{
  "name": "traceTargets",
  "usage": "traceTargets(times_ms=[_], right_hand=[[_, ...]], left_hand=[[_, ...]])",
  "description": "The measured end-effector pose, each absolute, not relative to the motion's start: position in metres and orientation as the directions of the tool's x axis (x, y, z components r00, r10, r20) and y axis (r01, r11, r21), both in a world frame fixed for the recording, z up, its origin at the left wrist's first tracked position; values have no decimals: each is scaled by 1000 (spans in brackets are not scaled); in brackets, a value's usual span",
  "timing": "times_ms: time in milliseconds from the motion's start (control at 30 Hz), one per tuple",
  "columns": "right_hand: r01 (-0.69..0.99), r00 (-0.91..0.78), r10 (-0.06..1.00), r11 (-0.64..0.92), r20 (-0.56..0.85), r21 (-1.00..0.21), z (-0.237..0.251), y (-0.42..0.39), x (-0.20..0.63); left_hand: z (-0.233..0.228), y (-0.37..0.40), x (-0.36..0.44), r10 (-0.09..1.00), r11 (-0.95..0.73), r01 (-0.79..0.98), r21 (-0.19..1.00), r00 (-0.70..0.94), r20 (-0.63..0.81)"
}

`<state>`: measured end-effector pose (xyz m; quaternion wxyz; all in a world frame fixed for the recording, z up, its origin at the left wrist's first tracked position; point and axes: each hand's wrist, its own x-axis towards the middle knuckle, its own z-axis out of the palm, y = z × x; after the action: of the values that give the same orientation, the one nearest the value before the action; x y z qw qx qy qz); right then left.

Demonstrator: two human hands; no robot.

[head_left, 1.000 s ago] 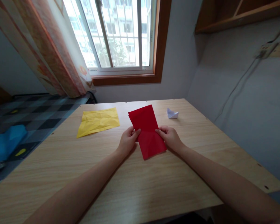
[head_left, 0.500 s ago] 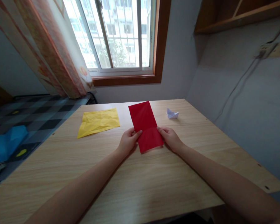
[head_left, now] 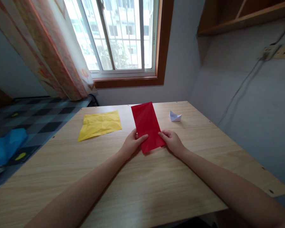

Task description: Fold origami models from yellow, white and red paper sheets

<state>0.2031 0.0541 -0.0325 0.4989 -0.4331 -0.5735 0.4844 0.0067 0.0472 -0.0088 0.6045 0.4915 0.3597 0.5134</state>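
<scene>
A red sheet of paper is held between my two hands above the wooden table, its lower edge toward me. My left hand grips the left edge, thumb on top and fingers mostly hidden behind the sheet. On the other side, my right hand pinches the lower right edge, its thumb pressing on the front. A small folded white paper boat sits beyond my right hand. To the left of the red paper lies a creased yellow sheet, flat on the table.
Left of the table is a bed with a checked cover, and a blue folded item rests on it. A window with a curtain stands behind. A shelf and a socket with a cable are on the right wall.
The red paper's lower part has tilted slightly, so its bottom edge looks higher and shorter. My left thumb has slid inward over the sheet, and my right thumb has shifted a little left.
</scene>
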Motion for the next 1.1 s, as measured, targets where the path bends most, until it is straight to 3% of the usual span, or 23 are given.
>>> traceTargets(times_ms=[133, 367, 667, 1100], right_hand=[[44, -111, 974, 203, 197, -978, -33, 53, 202], [256, -58, 948, 318, 314, -913, -26, 48, 200], [19, -207, 968, 146, 139, -989, -27, 51, 204], [-13, -206, 966, 157, 156, -987, -21, 50, 205]], left_hand=[[-9, 45, 8, 971, -20, -264, 964, 224, 82], [-16, 46, 9, 982, -73, -221, 972, 155, 110], [-14, 47, 8, 984, -120, -317, 941, 91, 155], [-10, 41, 7, 969, -87, -200, 976, 211, 130]])
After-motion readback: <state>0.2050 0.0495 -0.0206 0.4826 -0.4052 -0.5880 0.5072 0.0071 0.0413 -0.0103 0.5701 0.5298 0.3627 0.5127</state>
